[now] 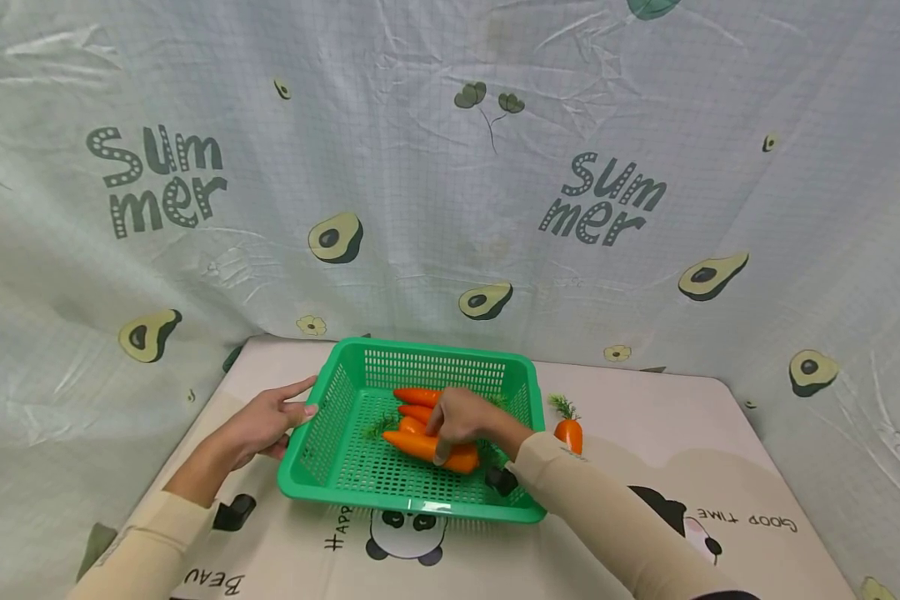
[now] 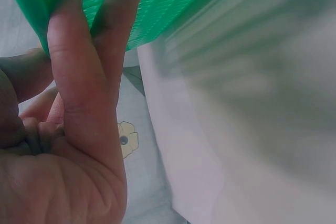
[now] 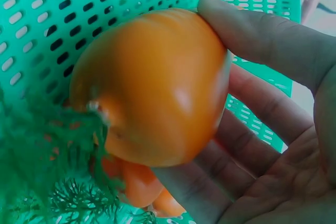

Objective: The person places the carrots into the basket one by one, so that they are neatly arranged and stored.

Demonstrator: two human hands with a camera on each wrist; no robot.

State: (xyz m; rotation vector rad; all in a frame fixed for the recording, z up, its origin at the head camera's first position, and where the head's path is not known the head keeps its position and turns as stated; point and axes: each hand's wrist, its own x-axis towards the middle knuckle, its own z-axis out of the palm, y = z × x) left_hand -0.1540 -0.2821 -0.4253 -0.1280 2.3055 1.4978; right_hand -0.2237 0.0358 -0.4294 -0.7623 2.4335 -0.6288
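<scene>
A green plastic basket (image 1: 487, 510) with slotted walls stands on the table. At its left side my left hand (image 1: 264, 419) holds the rim, thumb over the edge and fingers against the outer wall (image 2: 157, 19). Inside the basket, my right hand (image 1: 461, 415) grips an orange carrot (image 1: 414, 446) between thumb and fingers, its blunt end (image 3: 157, 87) large in the right wrist view. Several more carrots (image 1: 414, 394) lie behind it, partly hidden by the hand. Feathery green tops (image 3: 47, 150) show beside them.
One carrot (image 1: 568, 434) with a green top lies on the table right of the basket, partly behind my right sleeve (image 1: 592, 508). A pale printed cloth covers the table (image 1: 720, 467). Behind it hangs a curtain (image 1: 420, 167) with avocado prints.
</scene>
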